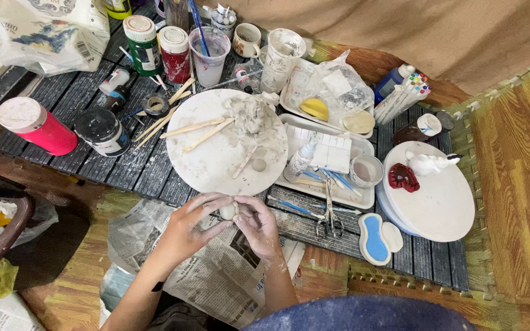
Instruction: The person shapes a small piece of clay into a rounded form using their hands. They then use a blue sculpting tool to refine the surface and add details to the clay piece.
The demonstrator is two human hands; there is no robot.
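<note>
- Two hands meet just above the near edge of the worktop (124,165): the left hand (196,222) and the right hand (257,225) are both closed around a small pale lump of clay (229,211), which is pressed between their fingers.
- Beneath the forearms, sheets of newspaper (216,276) lie spread out.
- Just beyond the hands sits a round white board (216,159), smeared with grey, bearing a larger mound of clay (249,114) and several wooden modelling sticks (194,128).
- To the right of the hands, metal scissors (330,214) lie on the dark slats, near a white tray (363,199) holding a small spray bottle (302,159) and a little cup (366,170).
- Further right, a second round board (437,208) carries a red figure (403,178) and a white figure (427,163); a blue and white palette (374,239) lies at its near edge.
- On the left stand a pink paint jar (35,125) and a black jar (102,131).
- At the far edge are a green bottle (142,44), a red bottle (175,54) and a clear cup of brushes (208,55).
</note>
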